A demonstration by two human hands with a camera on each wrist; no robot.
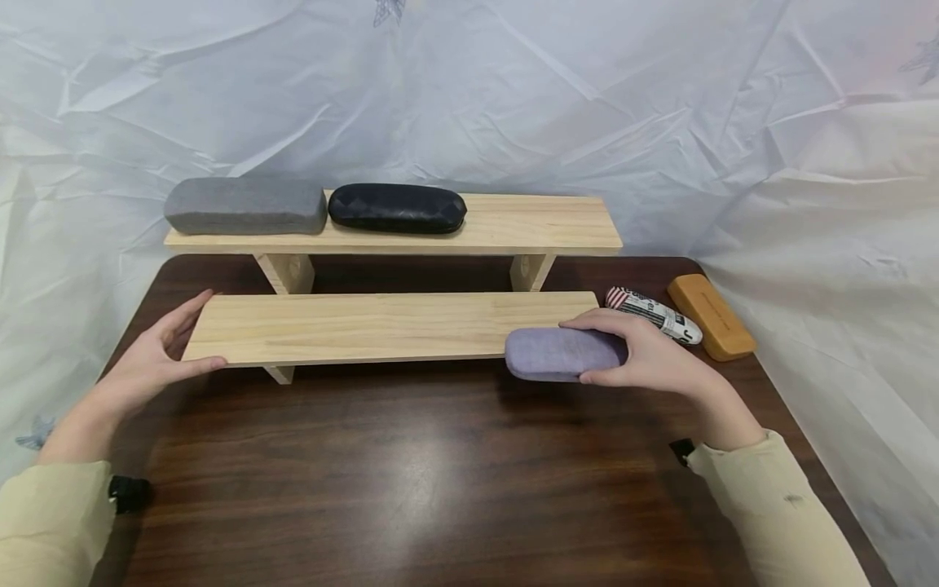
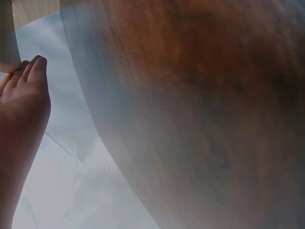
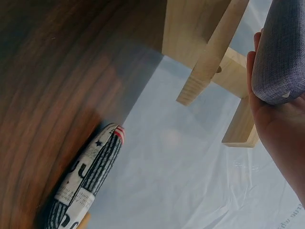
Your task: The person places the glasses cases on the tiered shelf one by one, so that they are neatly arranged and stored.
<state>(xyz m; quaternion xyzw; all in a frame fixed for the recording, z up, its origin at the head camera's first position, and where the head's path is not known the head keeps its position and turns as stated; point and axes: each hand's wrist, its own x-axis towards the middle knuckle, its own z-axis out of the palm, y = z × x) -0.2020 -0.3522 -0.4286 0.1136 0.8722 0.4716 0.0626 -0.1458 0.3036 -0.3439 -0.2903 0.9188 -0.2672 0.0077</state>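
My right hand (image 1: 645, 355) grips the right end of a purple glasses case (image 1: 561, 355), thumb in front and fingers behind. The case is above the front edge of the lower board of a two-tier wooden shelf (image 1: 381, 326), near its right end; whether they touch I cannot tell. In the right wrist view the case (image 3: 281, 57) lies in the palm. My left hand (image 1: 157, 350) holds the lower board's left end, its thumb at the front corner. On the upper board stand a grey glasses case (image 1: 245, 206) and, to its right, a black glasses case (image 1: 396, 209).
On the dark wooden table (image 1: 411, 473), right of the shelf, lie a glasses case with a newspaper print (image 1: 653, 314) and an orange-brown case (image 1: 710, 316). A wrinkled pale sheet (image 1: 513, 98) hangs behind the table and along its sides.
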